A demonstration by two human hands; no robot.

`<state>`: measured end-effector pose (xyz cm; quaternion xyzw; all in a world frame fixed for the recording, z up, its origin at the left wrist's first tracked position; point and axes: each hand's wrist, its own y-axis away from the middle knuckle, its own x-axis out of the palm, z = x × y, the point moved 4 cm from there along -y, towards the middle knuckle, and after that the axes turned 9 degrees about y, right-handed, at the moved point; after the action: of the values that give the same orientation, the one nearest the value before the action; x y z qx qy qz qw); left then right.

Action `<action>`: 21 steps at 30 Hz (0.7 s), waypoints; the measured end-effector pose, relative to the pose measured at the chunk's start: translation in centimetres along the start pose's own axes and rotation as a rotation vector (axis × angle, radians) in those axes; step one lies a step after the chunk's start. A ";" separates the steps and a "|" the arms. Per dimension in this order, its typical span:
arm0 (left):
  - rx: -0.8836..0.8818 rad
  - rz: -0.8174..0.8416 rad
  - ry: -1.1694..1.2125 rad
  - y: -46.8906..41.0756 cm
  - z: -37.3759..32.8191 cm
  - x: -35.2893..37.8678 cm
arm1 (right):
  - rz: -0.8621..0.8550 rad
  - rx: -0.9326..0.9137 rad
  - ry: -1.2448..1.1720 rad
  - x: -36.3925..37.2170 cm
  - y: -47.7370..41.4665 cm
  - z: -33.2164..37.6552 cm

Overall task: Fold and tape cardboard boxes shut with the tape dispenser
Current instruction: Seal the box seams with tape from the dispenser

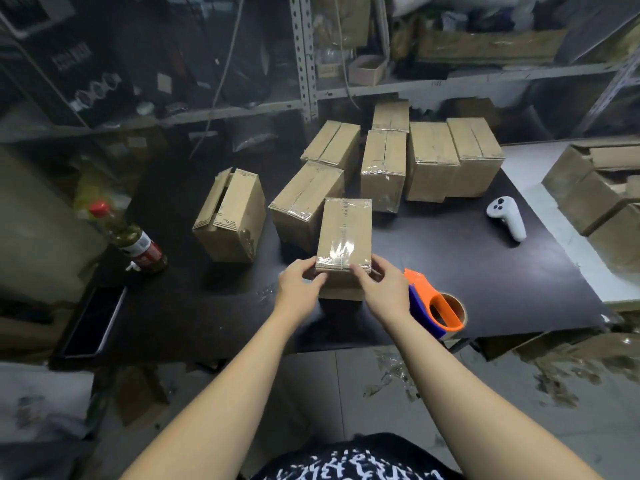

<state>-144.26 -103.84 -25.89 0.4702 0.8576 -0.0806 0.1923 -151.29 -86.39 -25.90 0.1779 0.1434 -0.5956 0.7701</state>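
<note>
Your left hand (300,284) grips the near left corner of the box (344,230), fingers curled round it. The box is matte brown cardboard, rectangular, at frame centre on the dark table (485,271), with glossy, wrinkled clear tape over its near edge. Your right hand (381,289) pinches the near right corner, hiding it. Just right, the orange-and-blue plastic dispenser (446,315) lies partly behind your wrist. Farther right sits a smooth white controller (507,216); open cartons (602,199) are cut off at the frame edge.
</note>
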 end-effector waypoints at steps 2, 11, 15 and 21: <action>-0.022 -0.019 -0.027 -1.5 -0.4 0.1 | 0.006 -0.008 0.007 0.6 -1.8 0.5; -0.137 -0.117 0.061 -8.1 -0.9 0.5 | 0.058 0.009 0.029 2.8 -10.2 1.9; -0.229 -0.133 0.232 -11.1 -1.9 1.5 | 0.067 0.012 0.127 2.6 -14.0 3.1; -0.204 -0.117 0.180 -11.8 -2.4 -1.9 | -0.076 0.012 0.238 3.7 -15.2 4.9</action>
<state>-153.83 -110.95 -23.42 0.4027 0.9011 0.0385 0.1564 -165.04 -95.20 -24.68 0.2464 0.2369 -0.5997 0.7235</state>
